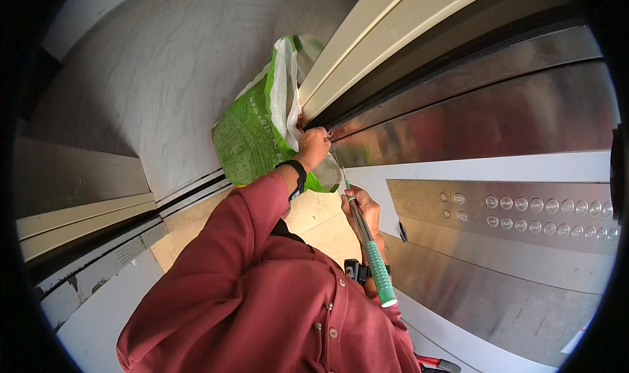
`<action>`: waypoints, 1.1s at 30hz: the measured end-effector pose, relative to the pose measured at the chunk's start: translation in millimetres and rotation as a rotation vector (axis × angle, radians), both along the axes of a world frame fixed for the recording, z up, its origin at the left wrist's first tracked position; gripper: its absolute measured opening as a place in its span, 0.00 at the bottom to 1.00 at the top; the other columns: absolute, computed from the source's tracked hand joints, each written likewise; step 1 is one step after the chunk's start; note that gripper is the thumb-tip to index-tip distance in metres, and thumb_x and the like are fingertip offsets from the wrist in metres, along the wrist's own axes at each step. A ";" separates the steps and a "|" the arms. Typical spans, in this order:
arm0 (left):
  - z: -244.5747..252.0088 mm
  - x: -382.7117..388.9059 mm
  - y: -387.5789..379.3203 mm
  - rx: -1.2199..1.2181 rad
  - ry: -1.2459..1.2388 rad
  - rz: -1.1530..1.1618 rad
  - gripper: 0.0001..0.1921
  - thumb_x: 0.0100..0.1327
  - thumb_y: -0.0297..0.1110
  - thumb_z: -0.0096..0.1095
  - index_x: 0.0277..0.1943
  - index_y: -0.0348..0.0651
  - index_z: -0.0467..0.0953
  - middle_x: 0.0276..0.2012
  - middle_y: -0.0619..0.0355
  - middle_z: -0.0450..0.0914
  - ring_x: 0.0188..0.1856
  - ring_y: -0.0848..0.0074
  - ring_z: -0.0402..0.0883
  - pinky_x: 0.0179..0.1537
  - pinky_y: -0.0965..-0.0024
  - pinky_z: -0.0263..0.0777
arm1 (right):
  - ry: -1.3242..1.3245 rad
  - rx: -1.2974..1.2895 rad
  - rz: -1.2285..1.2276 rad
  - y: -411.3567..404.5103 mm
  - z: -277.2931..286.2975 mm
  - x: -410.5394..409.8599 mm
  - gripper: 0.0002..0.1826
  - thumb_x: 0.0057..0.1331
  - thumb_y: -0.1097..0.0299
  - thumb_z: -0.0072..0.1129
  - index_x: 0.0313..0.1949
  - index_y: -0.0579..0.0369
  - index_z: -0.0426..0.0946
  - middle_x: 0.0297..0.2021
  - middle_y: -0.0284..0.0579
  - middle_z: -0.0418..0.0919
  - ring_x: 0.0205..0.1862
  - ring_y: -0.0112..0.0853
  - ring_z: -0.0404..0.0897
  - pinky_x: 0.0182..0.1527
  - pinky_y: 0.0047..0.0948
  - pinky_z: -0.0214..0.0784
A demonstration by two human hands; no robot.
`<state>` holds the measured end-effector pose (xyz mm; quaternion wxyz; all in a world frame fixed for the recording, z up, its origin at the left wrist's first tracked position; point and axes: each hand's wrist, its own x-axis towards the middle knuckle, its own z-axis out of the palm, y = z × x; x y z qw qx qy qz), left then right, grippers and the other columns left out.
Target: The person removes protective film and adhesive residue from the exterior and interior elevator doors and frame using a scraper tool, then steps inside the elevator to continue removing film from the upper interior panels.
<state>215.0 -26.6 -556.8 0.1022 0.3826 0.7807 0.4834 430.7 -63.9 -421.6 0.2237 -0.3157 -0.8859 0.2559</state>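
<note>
My left hand [314, 148] is curled, its fingertips at the narrow end of a brushed-steel panel [462, 107] beside the cream lift door frame. Whether it grips anything small cannot be seen. A green and white woven sack [250, 137] stands open beside and under the left wrist. In my right hand [362, 211] is a slim metal-shafted tool [377, 270] with a green dotted grip; the grip end points towards my body, and the thin tip points up at the sack's edge.
Lift buttons line a steel control panel [521, 211] on the right. The door track [196, 189] crosses the floor at left, with the grey landing floor [162, 78] beyond it. Cream door frame [363, 39] rises above the sack. A red and black handle [437, 363] shows at the bottom right.
</note>
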 end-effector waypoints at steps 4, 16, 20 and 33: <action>-15.5 -4.7 -0.9 0.022 -0.117 0.060 0.04 0.53 0.27 0.66 0.27 0.37 0.79 0.26 0.42 0.81 0.31 0.48 0.82 0.37 0.52 0.76 | 0.022 0.022 -0.003 1.1 5.5 -1.9 0.10 0.61 0.74 0.68 0.39 0.57 0.77 0.43 0.56 0.86 0.38 0.46 0.87 0.39 0.36 0.82; -22.4 -6.5 -13.2 0.355 -0.273 -0.115 0.10 0.59 0.23 0.70 0.42 0.37 0.78 0.30 0.53 0.80 0.27 0.66 0.84 0.27 0.65 0.76 | 0.027 0.004 0.014 -0.8 3.6 1.3 0.09 0.60 0.73 0.69 0.38 0.56 0.77 0.42 0.53 0.86 0.38 0.46 0.88 0.38 0.35 0.81; -8.3 -3.4 -6.2 0.180 -0.060 -0.113 0.08 0.55 0.24 0.67 0.32 0.37 0.72 0.32 0.43 0.78 0.38 0.46 0.79 0.40 0.50 0.74 | 0.042 0.004 0.035 1.0 -4.9 -3.8 0.09 0.60 0.73 0.69 0.38 0.56 0.77 0.42 0.53 0.86 0.37 0.46 0.88 0.38 0.35 0.82; -29.0 -38.9 -40.8 0.207 -0.241 -0.005 0.07 0.55 0.25 0.71 0.32 0.37 0.76 0.29 0.45 0.80 0.34 0.49 0.81 0.37 0.55 0.75 | 0.055 -0.051 0.001 3.9 -8.8 2.0 0.10 0.59 0.74 0.70 0.39 0.56 0.79 0.42 0.56 0.86 0.38 0.43 0.88 0.40 0.34 0.81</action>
